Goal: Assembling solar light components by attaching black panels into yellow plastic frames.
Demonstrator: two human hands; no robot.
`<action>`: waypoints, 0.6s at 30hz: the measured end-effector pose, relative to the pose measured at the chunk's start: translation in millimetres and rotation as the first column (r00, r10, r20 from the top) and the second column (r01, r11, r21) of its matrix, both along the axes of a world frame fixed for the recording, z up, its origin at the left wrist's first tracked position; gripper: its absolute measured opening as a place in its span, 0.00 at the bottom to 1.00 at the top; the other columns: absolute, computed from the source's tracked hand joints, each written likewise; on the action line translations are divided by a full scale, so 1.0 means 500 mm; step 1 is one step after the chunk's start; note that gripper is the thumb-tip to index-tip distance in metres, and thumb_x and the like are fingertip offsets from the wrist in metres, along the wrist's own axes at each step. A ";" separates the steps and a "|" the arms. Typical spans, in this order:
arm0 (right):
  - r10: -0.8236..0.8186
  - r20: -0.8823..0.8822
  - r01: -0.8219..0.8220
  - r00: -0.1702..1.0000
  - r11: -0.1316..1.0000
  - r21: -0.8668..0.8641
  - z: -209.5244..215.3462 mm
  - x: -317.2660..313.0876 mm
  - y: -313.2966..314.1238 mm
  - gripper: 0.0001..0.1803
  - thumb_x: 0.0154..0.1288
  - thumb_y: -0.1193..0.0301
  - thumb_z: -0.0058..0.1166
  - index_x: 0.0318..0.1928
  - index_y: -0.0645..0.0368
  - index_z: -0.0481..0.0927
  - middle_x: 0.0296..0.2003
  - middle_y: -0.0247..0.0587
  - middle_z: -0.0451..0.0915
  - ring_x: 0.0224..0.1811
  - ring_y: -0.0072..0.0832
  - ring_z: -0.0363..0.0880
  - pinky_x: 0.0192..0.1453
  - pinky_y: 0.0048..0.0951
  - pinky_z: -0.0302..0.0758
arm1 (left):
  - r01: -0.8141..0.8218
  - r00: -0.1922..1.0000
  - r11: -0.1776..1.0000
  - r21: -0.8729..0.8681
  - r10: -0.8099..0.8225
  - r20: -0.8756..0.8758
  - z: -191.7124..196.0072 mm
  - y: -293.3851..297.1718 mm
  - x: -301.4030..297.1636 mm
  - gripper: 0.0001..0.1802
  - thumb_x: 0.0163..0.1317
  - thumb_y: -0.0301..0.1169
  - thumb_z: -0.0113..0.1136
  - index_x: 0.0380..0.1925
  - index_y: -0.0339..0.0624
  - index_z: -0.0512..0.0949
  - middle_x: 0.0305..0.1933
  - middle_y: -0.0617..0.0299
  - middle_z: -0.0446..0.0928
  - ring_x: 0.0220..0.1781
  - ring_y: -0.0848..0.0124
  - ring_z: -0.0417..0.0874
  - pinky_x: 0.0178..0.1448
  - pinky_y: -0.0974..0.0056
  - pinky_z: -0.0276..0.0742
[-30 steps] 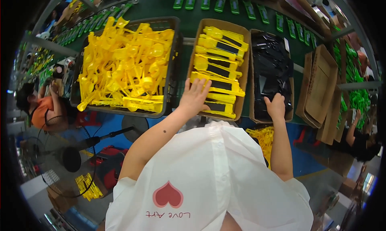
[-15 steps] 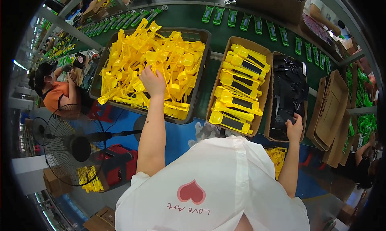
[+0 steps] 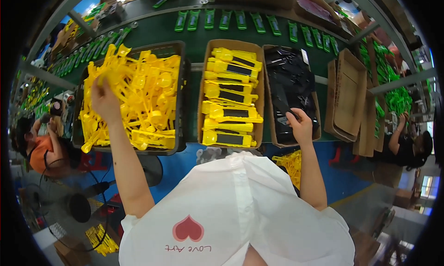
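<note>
My left hand [image 3: 105, 100] is over the left side of a dark crate [image 3: 181, 99] heaped with loose yellow plastic parts [image 3: 150, 92]. Its fingers are closed on one yellow plastic part [image 3: 114, 75], which is smeared by motion. At the near right of a cardboard box [image 3: 274, 135] of thin black pieces [image 3: 293, 74], my right hand [image 3: 301, 125] pinches a flat black strip [image 3: 281, 106] between thumb and fingers. Between crate and box stands another cardboard box [image 3: 202, 90], holding a stack of yellow parts with black strips [image 3: 235, 113] set in them.
Green tools [image 3: 225, 20] lie in a row along the green conveyor belt [image 3: 196, 46] behind the boxes. Emptied cardboard trays [image 3: 346, 94] lean at the right, near piled green parts [image 3: 397, 99]. A fan [image 3: 78, 207] stands at the left; co-workers sit on both sides.
The view has swung right, so the crate and boxes sit further left. My left hand has taken up a yellow part, and my right hand has a black strip raised at the box's edge.
</note>
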State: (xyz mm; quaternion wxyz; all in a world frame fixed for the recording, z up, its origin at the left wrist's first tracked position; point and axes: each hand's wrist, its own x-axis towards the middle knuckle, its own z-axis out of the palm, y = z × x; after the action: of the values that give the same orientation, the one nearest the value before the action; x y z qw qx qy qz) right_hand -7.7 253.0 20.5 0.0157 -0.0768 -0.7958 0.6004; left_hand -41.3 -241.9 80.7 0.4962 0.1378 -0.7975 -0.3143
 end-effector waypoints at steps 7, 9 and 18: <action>0.142 0.193 -0.055 0.971 0.916 -0.398 0.067 -0.007 -0.070 0.11 0.56 0.74 0.55 0.40 0.63 0.76 0.30 0.32 0.76 0.30 0.15 0.72 0.32 0.15 0.68 | 0.355 0.709 -0.301 0.885 -0.530 -0.465 -0.064 0.209 0.104 0.12 0.58 0.25 0.52 0.43 0.36 0.69 0.38 0.59 0.74 0.36 0.69 0.77 0.41 0.69 0.77; 0.263 0.205 -0.146 0.943 0.878 -0.455 0.092 -0.008 -0.097 0.11 0.56 0.75 0.54 0.40 0.63 0.75 0.31 0.32 0.76 0.31 0.16 0.72 0.33 0.15 0.68 | 0.245 0.523 -0.449 0.859 -0.685 -0.507 -0.076 0.306 0.121 0.14 0.61 0.31 0.49 0.44 0.36 0.69 0.39 0.58 0.74 0.36 0.69 0.77 0.41 0.68 0.76; 0.397 0.290 -0.371 0.871 0.918 -0.144 0.131 -0.011 -0.172 0.07 0.57 0.71 0.54 0.31 0.61 0.73 0.19 0.31 0.73 0.15 0.12 0.68 0.18 0.12 0.64 | 0.183 0.438 -0.411 0.893 -0.779 -0.449 -0.056 0.430 0.130 0.17 0.62 0.34 0.49 0.46 0.33 0.70 0.37 0.56 0.76 0.39 0.72 0.77 0.46 0.70 0.73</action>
State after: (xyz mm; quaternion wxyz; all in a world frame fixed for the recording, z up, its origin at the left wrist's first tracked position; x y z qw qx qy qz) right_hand -13.1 166.8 85.8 -0.2335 -0.0120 -0.7617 0.6043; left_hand 23.7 -26.7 52.5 -0.1728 0.0917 -0.3551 -0.9141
